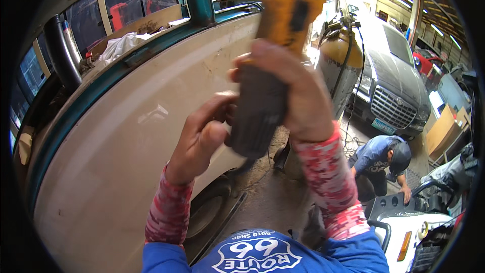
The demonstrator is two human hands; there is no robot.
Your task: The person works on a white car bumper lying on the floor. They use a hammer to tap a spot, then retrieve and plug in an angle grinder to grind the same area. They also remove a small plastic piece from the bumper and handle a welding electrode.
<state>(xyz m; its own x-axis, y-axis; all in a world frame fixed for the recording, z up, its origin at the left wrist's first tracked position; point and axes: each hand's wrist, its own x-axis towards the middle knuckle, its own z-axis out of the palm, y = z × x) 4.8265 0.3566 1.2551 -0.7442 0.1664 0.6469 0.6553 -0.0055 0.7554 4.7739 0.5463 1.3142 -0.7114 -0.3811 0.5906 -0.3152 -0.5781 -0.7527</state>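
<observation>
A yellow and black power tool (262, 91), its body like an angle grinder's, is held up in front of me with its top end cut off by the picture's edge. My right hand (303, 93) wraps round its dark grip from the right, slightly blurred. Beside the tool's lower left, my left hand (197, 139) has thumb and forefinger apart and half curled. Some left fingertips go behind the tool, so I cannot tell whether they touch it. Beyond the hands stands a cream vehicle body panel (131, 141) with teal window framing (101, 83).
At the right, a yellow-topped gas cylinder (339, 63) stands before a dark car (396, 88). A person in a dark cap (399, 156) crouches at the lower right by a white vehicle part (404, 227). A wheel (207, 210) sits below the panel.
</observation>
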